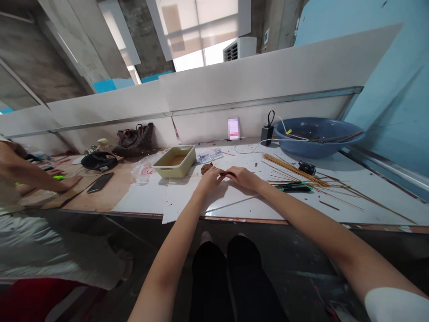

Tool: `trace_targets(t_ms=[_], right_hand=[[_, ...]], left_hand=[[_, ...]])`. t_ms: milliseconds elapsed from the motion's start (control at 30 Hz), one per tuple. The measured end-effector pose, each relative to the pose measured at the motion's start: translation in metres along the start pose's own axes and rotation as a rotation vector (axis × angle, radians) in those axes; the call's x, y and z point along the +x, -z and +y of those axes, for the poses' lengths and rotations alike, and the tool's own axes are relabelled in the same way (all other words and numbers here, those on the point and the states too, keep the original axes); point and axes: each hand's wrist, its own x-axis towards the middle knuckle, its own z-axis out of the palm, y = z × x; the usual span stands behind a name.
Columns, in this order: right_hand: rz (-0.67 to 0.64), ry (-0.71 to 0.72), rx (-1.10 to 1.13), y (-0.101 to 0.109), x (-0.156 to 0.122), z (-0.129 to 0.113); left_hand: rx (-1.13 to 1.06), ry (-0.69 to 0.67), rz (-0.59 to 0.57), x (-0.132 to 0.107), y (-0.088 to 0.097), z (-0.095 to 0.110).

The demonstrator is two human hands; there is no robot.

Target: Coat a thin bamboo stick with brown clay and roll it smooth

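Note:
Over the white board, my left hand [212,175] and my right hand [243,175] meet fingertip to fingertip. Both are closed on a small dark brown piece [222,175], too small and too covered for its kind to show. A brown lump [207,168] lies just behind my left fingers, partly hidden by them. To the right of my right hand rest green-and-black cutters or knives [293,187], whose exact kind I cannot make out. A bundle of thin tan sticks [295,169] lies behind them.
A pale yellow tub [176,162] holds brownish liquid. A blue basin [317,136] with dark sticks stands back right, near a black power bank [267,135] and a propped phone [233,128]. Leftward are a dark handbag [134,141], a black phone [99,182] and another person's arm [31,172].

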Motion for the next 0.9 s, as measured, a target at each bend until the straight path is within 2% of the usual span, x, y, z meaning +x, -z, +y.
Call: trace_targets(t_ms=[233, 400, 767, 900], right_hand=[[-0.008, 0.006, 0.004, 0.0021, -0.0004, 0.0049], [-0.028, 0.01, -0.002, 0.003, -0.0008, 0.0067], [-0.069, 0.001, -0.023, 0.0063, 0.0005, 0.0072], [-0.088, -0.002, -0.03, 0.0083, 0.0017, 0.0053]], left_hand=[[-0.01, -0.007, 0.001, -0.0004, 0.0028, 0.0009], [0.007, -0.011, -0.043, 0.0002, 0.0071, 0.001], [0.014, -0.023, -0.034, -0.0002, 0.0041, -0.007], [0.015, -0.009, -0.065, 0.0002, 0.0042, -0.007]])
